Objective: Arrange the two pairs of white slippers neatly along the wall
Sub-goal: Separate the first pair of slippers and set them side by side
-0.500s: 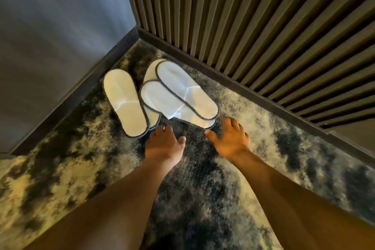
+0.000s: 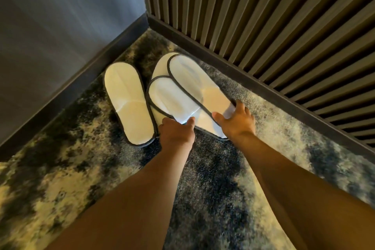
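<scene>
Several white slippers with dark trim lie on the carpet in the corner. One slipper [image 2: 127, 103] lies alone on the left, beside the grey wall. The others overlap in a pile: a top slipper [image 2: 194, 83], a middle slipper [image 2: 168, 97] and a lower slipper [image 2: 161, 65] that is mostly covered. My left hand [image 2: 176, 131] is at the near end of the middle slipper, thumb on it and fingers curled out of sight. My right hand [image 2: 236, 121] rests with spread fingers on the near end of the top slipper.
A smooth grey wall [image 2: 60, 26] with a dark baseboard runs along the left. A ribbed slatted wall [image 2: 263, 26] with a dark baseboard [image 2: 263, 87] runs along the right. They meet in a corner behind the slippers. Mottled dark and yellow carpet [image 2: 60, 168] covers the floor.
Both hands have moved forward from the carpet onto the near ends of the piled slippers. The view has come closer to the corner. The slippers lie as before.
</scene>
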